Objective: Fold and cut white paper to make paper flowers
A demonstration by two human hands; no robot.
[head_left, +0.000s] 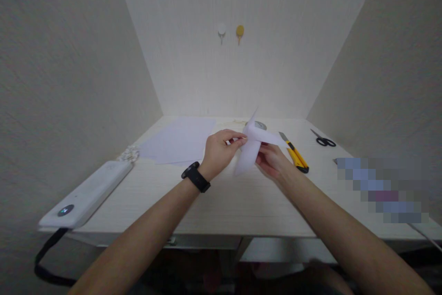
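A folded white paper shape (249, 154), with flaps like pinwheel blades, is held up above the desk between my hands. My left hand (223, 147), below a black wristwatch, pinches its left edge between thumb and fingertips. From behind and below, my right hand (272, 159) grips the paper on the right; part of its fingers is hidden by the flaps. A yellow and black utility knife (297, 156) lies on the desk just right of my right hand. Behind the paper, a round tape-like object (260, 125) is partly covered.
White paper sheets (183, 136) lie at the back left, beside a bundle of white cord (129, 153). A long white device (88, 189) sits at the left edge. Black-handled scissors (323, 140) rest at the right. Walls enclose the desk (221, 212) on three sides.
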